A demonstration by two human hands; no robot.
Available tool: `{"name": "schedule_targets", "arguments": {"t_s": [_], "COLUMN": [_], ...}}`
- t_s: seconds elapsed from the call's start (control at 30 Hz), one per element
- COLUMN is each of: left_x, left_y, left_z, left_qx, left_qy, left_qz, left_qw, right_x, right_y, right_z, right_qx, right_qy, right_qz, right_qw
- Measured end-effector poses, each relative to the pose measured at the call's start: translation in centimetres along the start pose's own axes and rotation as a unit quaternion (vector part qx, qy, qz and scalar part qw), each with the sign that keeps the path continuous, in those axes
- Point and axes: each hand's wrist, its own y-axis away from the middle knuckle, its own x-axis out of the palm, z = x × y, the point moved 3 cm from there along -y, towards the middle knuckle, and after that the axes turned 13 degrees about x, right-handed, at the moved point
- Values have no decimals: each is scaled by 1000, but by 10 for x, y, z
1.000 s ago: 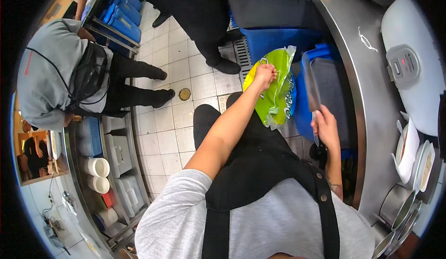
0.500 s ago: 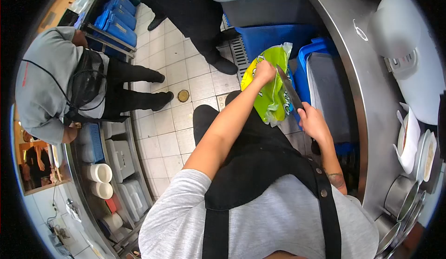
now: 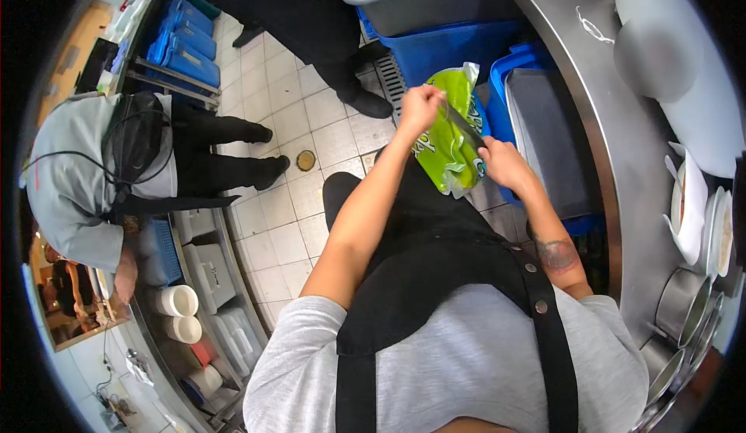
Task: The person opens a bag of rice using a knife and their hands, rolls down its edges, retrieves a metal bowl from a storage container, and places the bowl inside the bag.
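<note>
A green and yellow plastic bag (image 3: 448, 144) hangs in front of me, its top edge gathered in my closed left hand (image 3: 420, 109). My right hand (image 3: 506, 163) is wrapped round the handle of a knife (image 3: 464, 126). The blade lies across the upper part of the bag, its tip close to my left fingers. Whether the blade has cut into the plastic cannot be made out.
Right of the bag stand a blue bin (image 3: 499, 99) with a dark lid and a steel counter (image 3: 571, 37). A grey tub (image 3: 427, 6) of white food is ahead. Two people stand at the left and ahead, near shelves (image 3: 225, 278).
My right hand has brought the knife up and left, from beside the bag onto it. My left hand has shifted slightly left and up. The person at the left has turned and reached down.
</note>
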Motion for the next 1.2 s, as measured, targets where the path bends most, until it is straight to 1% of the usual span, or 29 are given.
{"name": "schedule_targets", "arguments": {"t_s": [0.07, 0.1, 0.13, 0.2, 0.23, 0.3, 0.33, 0.37, 0.4, 0.47, 0.5, 0.57, 0.6, 0.63, 0.67, 0.73, 0.8, 0.87, 0.93, 0.97, 1.03, 1.07, 1.13, 1.17, 1.2], "left_x": [-25, -34, -47, -55, -55, -48, -44, -38, -29, -21, -19, -23, -28, -30, -31, -33, -19, 4, 39, 56, 90, 98, 107, 86, 66], "left_y": [-4, -6, -5, -3, -1, 8, 13, 19, 23, 24, 22, 10, 0, -13, -30, -64, -98, -128, -163, -178, -201, -210, -219, -210, -201], "left_z": [12, 17, 14, 26, 34, 46, 50, 56, 63, 60, 58, 11, -25, -60, -96, -172, -230, -276, -294, -296, -288, -283, -266, -270, -267], "left_qx": [-93, -116, -149, -175, -181, -182, -183, -157, -155, -115, -82, -10, 12, 49, 87, 227, 339, 370, 428, 418, 394, 417, 461, 448, 420], "left_qy": [75, 113, 89, -12, -66, -121, -148, -137, -165, -214, -204, -177, -133, -104, -73, -46, -70, -82, -89, -111, -156, -149, -135, -135, -95], "left_qz": [-45, -73, -89, -70, -45, -7, 12, 23, 28, 57, 43, 18, 18, 17, 13, 21, 35, 50, 68, 100, 160, 145, 119, 116, 46], "left_qw": [992, 984, 981, 982, 980, 976, 972, 978, 974, 968, 975, 984, 991, 993, 993, 973, 938, 924, 897, 896, 892, 885, 869, 876, 901], "right_x": [-11, -13, -22, -39, -39, -40, -41, -42, -44, -44, -45, -47, -49, -50, -50, -46, -48, -48, -51, -49, -53, -55, -51, -52, -52], "right_y": [22, 30, 41, 63, 68, 76, 79, 80, 82, 83, 83, 84, 85, 86, 86, 84, 85, 88, 92, 93, 98, 100, 101, 100, 101], "right_z": [2, -4, -4, -2, -7, -13, -14, -13, -13, -15, -16, -15, -16, -19, -22, -29, -30, -28, -26, -29, -25, -26, -37, -41, -46], "right_qx": [-8, -5, 19, 68, 81, 104, 106, 107, 109, 108, 108, 131, 147, 114, 117, 127, 130, 130, 132, 117, 133, 140, 121, 118, 118], "right_qy": [28, 47, 28, -10, -15, -25, -30, -35, -39, -65, -78, -73, -69, -30, -29, -42, -64, -89, -111, -115, -130, -136, -138, -134, -130], "right_qz": [-31, -12, 2, 26, -5, -68, -82, -95, -109, -96, -91, -80, -80, -128, -137, -137, -133, -126, -122, -130, -122, -116, -127, -131, -132], "right_qw": [999, 999, 999, 997, 997, 992, 991, 989, 987, 987, 987, 985, 984, 985, 983, 981, 981, 979, 977, 978, 975, 974, 975, 975, 976]}}
